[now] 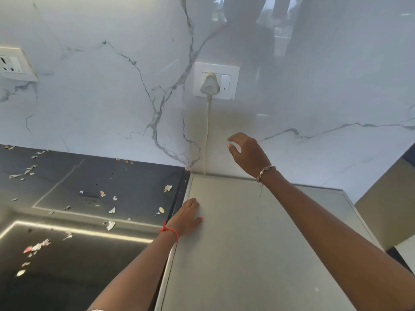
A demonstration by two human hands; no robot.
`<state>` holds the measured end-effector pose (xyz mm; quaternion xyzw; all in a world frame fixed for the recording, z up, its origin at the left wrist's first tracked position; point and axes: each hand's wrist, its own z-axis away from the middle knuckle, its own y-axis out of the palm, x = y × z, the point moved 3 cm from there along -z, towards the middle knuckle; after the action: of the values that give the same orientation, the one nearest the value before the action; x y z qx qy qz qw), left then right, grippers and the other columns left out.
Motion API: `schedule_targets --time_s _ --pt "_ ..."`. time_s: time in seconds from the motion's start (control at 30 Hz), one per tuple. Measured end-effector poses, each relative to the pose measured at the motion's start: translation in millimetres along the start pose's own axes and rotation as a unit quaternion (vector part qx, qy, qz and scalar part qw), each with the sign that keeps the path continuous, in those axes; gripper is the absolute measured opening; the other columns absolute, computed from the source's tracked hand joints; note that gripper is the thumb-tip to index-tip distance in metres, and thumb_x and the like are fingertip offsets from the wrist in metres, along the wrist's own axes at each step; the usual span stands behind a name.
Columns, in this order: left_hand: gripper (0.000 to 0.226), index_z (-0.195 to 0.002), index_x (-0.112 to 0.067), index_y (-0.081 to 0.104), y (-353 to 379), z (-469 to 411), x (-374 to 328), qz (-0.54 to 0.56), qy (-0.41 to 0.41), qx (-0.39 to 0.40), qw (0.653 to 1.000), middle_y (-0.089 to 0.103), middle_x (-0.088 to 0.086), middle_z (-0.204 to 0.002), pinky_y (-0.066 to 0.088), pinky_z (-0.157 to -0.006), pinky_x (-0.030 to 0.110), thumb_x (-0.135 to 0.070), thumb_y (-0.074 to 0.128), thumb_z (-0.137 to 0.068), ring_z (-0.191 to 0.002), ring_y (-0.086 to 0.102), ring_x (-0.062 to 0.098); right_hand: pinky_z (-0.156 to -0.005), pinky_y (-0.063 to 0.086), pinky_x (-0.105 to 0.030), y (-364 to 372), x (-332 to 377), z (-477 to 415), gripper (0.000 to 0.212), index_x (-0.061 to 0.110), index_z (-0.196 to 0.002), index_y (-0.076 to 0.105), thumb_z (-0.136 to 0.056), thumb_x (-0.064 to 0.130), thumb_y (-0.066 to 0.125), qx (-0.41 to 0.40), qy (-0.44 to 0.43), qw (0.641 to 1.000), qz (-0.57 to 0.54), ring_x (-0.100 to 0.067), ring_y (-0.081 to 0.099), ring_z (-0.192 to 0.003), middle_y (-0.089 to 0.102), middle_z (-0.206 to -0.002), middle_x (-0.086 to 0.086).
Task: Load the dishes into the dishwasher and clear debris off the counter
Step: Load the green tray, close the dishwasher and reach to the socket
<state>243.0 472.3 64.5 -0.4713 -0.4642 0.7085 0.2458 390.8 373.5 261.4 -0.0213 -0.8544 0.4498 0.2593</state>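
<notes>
Two hands are in view, and neither has hold of anything. The left hand (187,217) lies palm down with its fingers straight and together on the left edge of a flat grey surface (247,254), a red thread (168,231) tied at its wrist. The right hand (249,153) is raised ahead of it and further right, in front of the marble wall (101,90). Its fingers are loosely curled and apart from the thumb, and a metal bracelet (266,171) circles the wrist. Just left of the right hand a pale cord (206,135) hangs straight down the wall. It runs from a white plug (207,83) seated in a socket plate (232,70) above the hand to the back edge of the grey surface. Directly left of the left hand, touching the grey surface's edge, is the dark counter (125,176), and the debris (110,225) lies scattered over it. Pale and pinkish scraps sit close to the fingers, more lie along the foot of the wall, and a cluster lies well to the left, nearer the person. Far left of both hands a second socket plate (13,63) is set in the wall.
</notes>
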Motion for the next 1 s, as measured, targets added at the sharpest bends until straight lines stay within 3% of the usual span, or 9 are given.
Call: schedule_targets --time_s 0.13,0.2,0.27,0.43,0.6,0.8,1.0 --pt "0.066 -0.149 -0.006 0.007 9 -33 15 -0.02 -0.008 0.012 1.0 -0.006 0.008 -0.157 -0.004 -0.114 0.023 -0.035 0.039 -0.099 -0.146 -0.005 0.019 -0.108 0.031 -0.029 6 2 -51 0.044 0.003 -0.138 0.038 -0.096 0.014 0.042 -0.015 -0.056 0.993 0.101 -0.019 0.027 -0.14 0.031 -0.15 -0.008" --pt "0.072 -0.15 -0.012 0.002 16 -40 19 -0.047 -0.018 -0.016 0.999 -0.009 0.002 -0.157 -0.006 -0.114 0.025 -0.054 0.018 -0.093 -0.145 -0.008 0.015 -0.115 0.014 -0.028 12 0 -75 0.055 0.003 -0.145 0.021 -0.096 0.017 0.04 -0.022 -0.079 0.985 0.151 -0.019 0.01 -0.145 0.014 -0.155 -0.009" --pt "0.09 -0.15 -0.017 0.002 22 -40 18 -0.055 -0.021 -0.061 0.996 -0.009 -0.004 -0.157 -0.006 -0.115 0.028 -0.062 -0.007 -0.073 -0.145 -0.009 0.011 -0.117 0.006 -0.03 17 -2 -92 0.062 0.004 -0.147 0.01 -0.096 0.021 0.041 -0.041 -0.094 0.975 0.199 -0.022 0.003 -0.145 0.005 -0.156 -0.01" --pt "0.088 -0.15 -0.02 0.0 29 -41 21 -0.059 -0.021 -0.111 0.992 -0.01 -0.009 -0.156 -0.011 -0.114 0.028 -0.058 -0.013 -0.071 -0.143 -0.011 0.006 -0.117 0.003 -0.033 20 -4 -122 0.071 0.002 -0.147 0.008 -0.092 0.026 0.045 -0.11 -0.091 0.952 0.271 -0.025 0.006 -0.145 0.007 -0.156 -0.013" --pt "0.086 -0.15 -0.018 0.001 29 -41 20 -0.062 -0.017 -0.118 0.991 -0.014 -0.01 -0.153 -0.016 -0.112 0.025 -0.056 -0.01 -0.074 -0.142 -0.014 0.006 -0.117 0.004 -0.037 32 -12 -136 0.072 0.0 -0.146 0.01 -0.093 0.034 0.044 -0.122 -0.058 0.936 0.326 -0.029 0.011 -0.144 0.012 -0.154 -0.017" --pt "0.085 -0.15 -0.018 0.001 30 -41 21 -0.072 -0.015 -0.11 0.991 -0.008 -0.006 -0.157 -0.015 -0.112 0.025 -0.057 -0.01 -0.075 -0.143 -0.012 0.006 -0.115 -0.007 -0.036 43 -14 -131 0.085 0.003 -0.146 -0.003 -0.091 0.046 0.045 -0.084 -0.022 0.932 0.353 -0.028 0.0 -0.144 0.0 -0.156 -0.015" --pt "0.087 -0.151 -0.016 0.002 30 -41 20 -0.079 -0.016 -0.112 0.99 -0.005 -0.004 -0.158 -0.014 -0.113 0.024 -0.056 -0.01 -0.075 -0.144 -0.008 0.008 -0.116 -0.007 -0.036 49 -20 -111 0.09 0.002 -0.145 -0.008 -0.09 0.052 0.043 -0.034 -0.029 0.936 0.348 -0.027 -0.007 -0.144 -0.008 -0.156 -0.014"
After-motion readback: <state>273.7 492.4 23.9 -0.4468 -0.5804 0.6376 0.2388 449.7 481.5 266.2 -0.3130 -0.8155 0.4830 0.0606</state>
